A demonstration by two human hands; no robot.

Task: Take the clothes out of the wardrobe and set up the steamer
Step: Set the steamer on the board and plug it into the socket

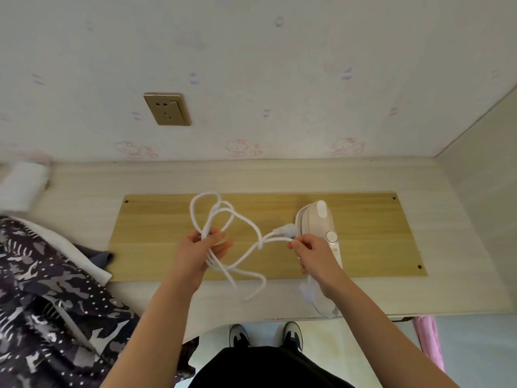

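A white handheld steamer (321, 219) lies on a tan wooden board (363, 233) on the pale desk. Its white cord (243, 219) runs in loose loops over the board, with a knot near the middle. My left hand (200, 249) grips a bundle of the cord's loops. My right hand (310, 253) pinches the cord close to the white plug (284, 229), just left of the steamer's body. Dark patterned clothes (47, 298) lie heaped on the desk's left side.
A gold wall socket (167, 109) sits on the wallpapered wall above the desk's left half. A white folded cloth (23, 186) lies at the far left. The desk's front edge (251, 315) runs above my shoes. A side panel (481, 205) closes the right.
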